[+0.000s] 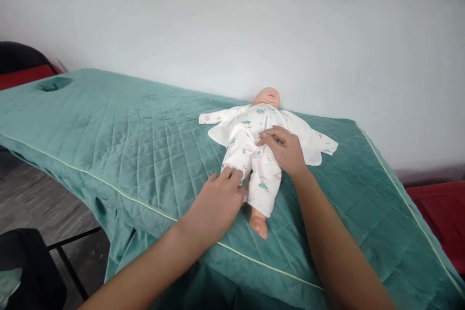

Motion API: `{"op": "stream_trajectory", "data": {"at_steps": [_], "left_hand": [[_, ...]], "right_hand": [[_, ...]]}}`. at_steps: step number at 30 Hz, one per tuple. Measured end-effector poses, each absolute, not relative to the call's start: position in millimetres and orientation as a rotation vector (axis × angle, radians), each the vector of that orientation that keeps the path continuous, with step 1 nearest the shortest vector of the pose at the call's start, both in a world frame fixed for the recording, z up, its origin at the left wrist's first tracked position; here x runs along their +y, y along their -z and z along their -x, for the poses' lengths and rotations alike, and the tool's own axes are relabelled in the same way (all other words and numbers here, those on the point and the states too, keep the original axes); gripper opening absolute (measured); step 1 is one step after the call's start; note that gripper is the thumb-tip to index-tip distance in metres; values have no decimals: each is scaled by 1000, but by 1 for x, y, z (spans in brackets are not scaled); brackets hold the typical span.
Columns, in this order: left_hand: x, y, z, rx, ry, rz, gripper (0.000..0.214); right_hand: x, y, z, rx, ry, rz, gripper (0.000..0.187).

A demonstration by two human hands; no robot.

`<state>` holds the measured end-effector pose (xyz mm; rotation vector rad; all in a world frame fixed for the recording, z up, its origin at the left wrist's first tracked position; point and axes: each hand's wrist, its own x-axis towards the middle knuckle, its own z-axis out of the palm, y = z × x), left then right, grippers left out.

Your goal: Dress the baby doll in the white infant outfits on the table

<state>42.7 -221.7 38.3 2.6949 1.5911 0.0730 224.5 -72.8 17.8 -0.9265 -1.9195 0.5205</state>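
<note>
A baby doll (267, 98) lies on its back on a green quilted bed cover (138, 140), head toward the wall. It wears a white printed garment (242, 138) with the top spread open like wings. My left hand (218, 203) rests on the trouser leg nearest me, fingers curled and pinching the cloth at the cuff. My right hand (285, 147) lies on the doll's belly, fingers bent and pressed on the garment's front. One bare doll foot (258, 226) sticks out from the other trouser leg.
The bed stands against a white wall (254, 43). A face hole (54, 84) sits at its far left end. Red padding (439, 213) shows at the right, a dark chair (22, 271) and black frame at lower left over a grey floor.
</note>
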Motion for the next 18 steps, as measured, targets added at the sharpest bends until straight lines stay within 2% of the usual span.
{"op": "stream_trajectory", "data": {"at_steps": [5,12,18], "left_hand": [[-226,-36,-25,1470,-189,-2745,9],[-246,-44,3,1320,-524,-2537,16],[-260,-29,8,1263,-643,-2373,19]], "right_hand": [[-76,-15,-224,-2003,-418,861,24],[-75,-14,-223,-1994,-384,862,21],[-75,-11,-222,-1941,-330,810,12]]}}
